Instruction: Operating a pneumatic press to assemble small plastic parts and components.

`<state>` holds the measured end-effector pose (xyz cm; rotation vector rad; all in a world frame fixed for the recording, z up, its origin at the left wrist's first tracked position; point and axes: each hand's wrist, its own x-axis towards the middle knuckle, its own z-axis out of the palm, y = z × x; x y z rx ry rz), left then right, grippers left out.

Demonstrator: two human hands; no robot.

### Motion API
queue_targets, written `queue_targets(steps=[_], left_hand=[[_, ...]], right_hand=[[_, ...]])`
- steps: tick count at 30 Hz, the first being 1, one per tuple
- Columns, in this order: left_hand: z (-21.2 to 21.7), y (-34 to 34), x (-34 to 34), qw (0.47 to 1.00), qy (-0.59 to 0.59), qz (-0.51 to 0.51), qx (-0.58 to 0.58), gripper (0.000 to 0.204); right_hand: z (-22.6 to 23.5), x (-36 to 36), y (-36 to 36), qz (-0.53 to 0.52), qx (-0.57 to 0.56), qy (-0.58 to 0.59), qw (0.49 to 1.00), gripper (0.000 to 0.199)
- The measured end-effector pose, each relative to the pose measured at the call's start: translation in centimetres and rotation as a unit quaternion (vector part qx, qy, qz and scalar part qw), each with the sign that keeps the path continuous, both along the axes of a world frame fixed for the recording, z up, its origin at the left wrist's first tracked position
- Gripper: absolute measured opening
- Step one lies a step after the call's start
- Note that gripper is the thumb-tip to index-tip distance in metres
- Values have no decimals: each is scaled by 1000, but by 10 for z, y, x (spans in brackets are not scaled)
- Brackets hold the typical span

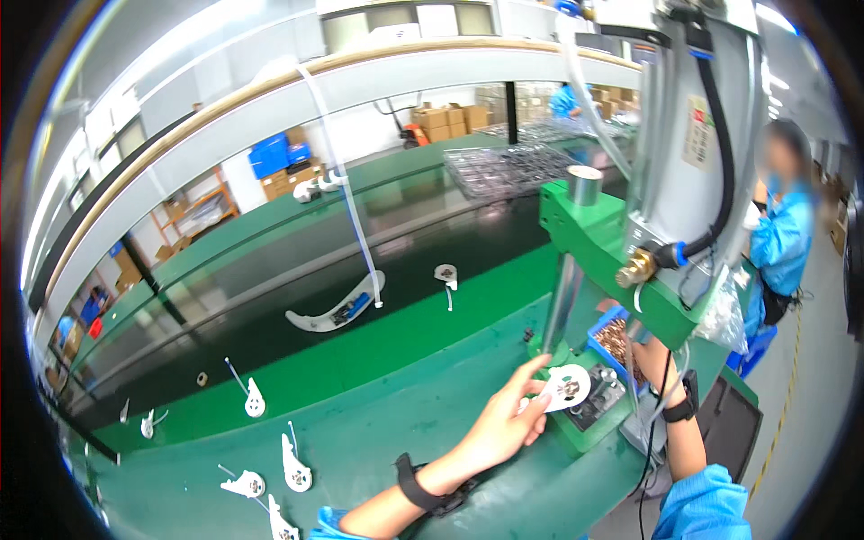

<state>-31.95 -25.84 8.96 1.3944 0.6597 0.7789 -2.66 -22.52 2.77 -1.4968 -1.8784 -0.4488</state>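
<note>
My left hand (506, 416) pinches a white plastic part (571, 387) with a round, holed disc end between thumb and fingers. It holds the part just over the black fixture (596, 405) on the base of a green press (585, 220). My right hand (652, 362) is at a blue bin (596, 337) of small copper-coloured pieces (614, 340); the press head and hoses hide most of its fingers, so whether they hold a piece is unclear.
Several similar white parts with thin tails, such as one (256, 400), lie on the green bench to the left. A curved white piece (335, 315) rests on the dark conveyor. A grey air cylinder (688, 135) tops the press. Another person (781, 229) stands at right.
</note>
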Motion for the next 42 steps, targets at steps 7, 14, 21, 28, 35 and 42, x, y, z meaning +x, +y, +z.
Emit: queue_targets(steps=[7,14,21,28,35,42], left_hand=[[0,2,37,981,76,67,166,29],[9,-6,37,952,50,116,278,25],[12,-17,28,924,90,122,351,23],[21,-26,18,901,180,108,380,24],[23,-48,2,883,214,141,394,24],[30,-57,-33,920,228,141,285,23]], right_hand=[[6,3,-14,50,-19,109,993,18],[20,-16,-39,57,-48,119,990,17],[47,-39,-78,-27,-153,165,974,15],[62,-63,-130,-61,-95,240,964,15],[46,-83,-148,8,-97,475,875,12],[-1,-110,-144,16,-10,504,864,11]])
